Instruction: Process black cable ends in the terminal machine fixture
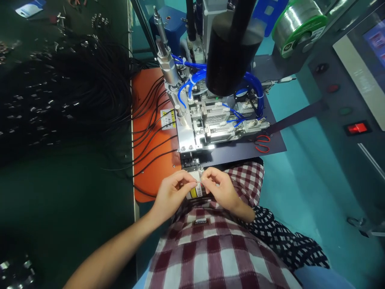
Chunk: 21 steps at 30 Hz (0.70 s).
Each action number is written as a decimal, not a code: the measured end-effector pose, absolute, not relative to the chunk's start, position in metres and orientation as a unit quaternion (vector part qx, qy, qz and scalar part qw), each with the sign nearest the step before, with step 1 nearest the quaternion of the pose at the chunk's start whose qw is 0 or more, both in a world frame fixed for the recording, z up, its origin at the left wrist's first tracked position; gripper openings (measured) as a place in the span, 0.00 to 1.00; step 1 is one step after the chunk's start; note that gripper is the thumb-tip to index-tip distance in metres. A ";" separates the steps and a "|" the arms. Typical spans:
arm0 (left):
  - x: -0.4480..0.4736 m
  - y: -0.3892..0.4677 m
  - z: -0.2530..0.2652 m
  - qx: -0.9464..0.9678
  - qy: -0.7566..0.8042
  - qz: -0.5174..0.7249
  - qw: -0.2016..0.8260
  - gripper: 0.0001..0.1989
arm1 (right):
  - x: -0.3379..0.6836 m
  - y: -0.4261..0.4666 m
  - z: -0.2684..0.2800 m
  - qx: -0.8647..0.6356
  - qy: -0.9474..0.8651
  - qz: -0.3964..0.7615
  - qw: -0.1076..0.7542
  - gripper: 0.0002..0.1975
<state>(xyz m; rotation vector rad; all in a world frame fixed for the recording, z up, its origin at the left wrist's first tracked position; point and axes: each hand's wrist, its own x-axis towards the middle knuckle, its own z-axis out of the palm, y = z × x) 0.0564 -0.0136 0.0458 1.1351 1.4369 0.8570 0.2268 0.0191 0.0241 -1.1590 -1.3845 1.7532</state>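
Note:
My left hand (pixel 177 188) is closed in a pinch between thumb and forefinger, just in front of the machine's near end. Facing it, my right hand (pixel 219 188) pinches too, its fingertips almost meeting those of the left. A tiny, thin wire end (pixel 198 182), pale and reddish, shows between the two pinches; its details are too small to make out. Beneath the fingers lies a white and yellow label (pixel 195 192). The metal machine (pixel 210 120), with clamps and blue air tubes, stands directly beyond my hands. Several black cables (pixel 150 159) run into its left side across an orange plate (pixel 156 176).
A large bundle of black cables (pixel 90 84) covers the dark table at left. Red-handled snips (pixel 262 143) lie on the machine's dark base plate. A black cylinder (pixel 231 52) hangs overhead. A solder wire spool (pixel 297 26) and a control panel with a red switch (pixel 357 128) are at right.

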 end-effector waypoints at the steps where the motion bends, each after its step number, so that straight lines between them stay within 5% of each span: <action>1: 0.056 -0.014 0.046 0.486 0.603 0.351 0.527 0.07 | 0.226 0.021 0.023 -0.437 -0.516 0.670 0.306 0.08; 7: 0.041 -0.016 0.042 0.601 0.631 0.331 0.362 0.02 | 0.227 0.042 0.019 -0.460 -0.521 0.645 0.319 0.09; 12: 0.023 -0.006 0.021 0.719 0.587 0.327 0.176 0.08 | 0.221 0.063 0.007 -0.467 -0.497 0.666 0.302 0.10; 21: 0.006 0.008 0.007 0.826 0.514 0.219 0.075 0.19 | 0.216 0.071 -0.009 -0.468 -0.478 0.683 0.294 0.11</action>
